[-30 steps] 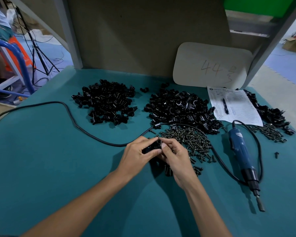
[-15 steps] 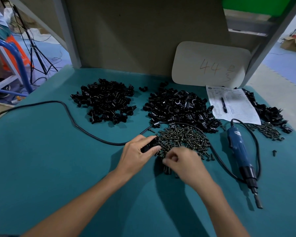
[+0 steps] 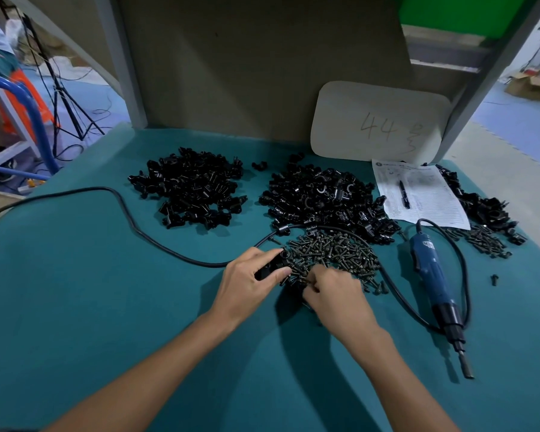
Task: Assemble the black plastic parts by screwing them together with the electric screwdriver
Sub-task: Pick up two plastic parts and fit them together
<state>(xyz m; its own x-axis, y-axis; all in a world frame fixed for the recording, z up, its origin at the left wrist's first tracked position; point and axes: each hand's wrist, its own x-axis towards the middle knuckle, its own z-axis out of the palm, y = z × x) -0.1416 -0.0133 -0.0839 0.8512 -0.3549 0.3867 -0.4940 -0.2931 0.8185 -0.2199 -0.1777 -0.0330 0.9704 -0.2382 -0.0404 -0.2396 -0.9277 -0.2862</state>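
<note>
- We are at the screw-fetching step: our left hand (image 3: 250, 282) grips a part (image 3: 272, 267) between thumb and curled fingers, at the near-left edge of the screw pile (image 3: 334, 254).
- Our right hand (image 3: 337, 296) reaches into that pile, its fingers (image 3: 314, 280) curled down among the screws. We cannot tell whether one is pinched.
- The part sits slanted in the grip, with its long axis running near-left to far-right and its round end toward the pile.
- Next, we judge, one screw must be seated in the part, and then we need the screwdriver (image 3: 430, 275).
- The screwdriver lies untouched on the table (image 3: 106, 307), well right of both hands, its long axis far-to-near, bit toward us and cord end away.
</note>
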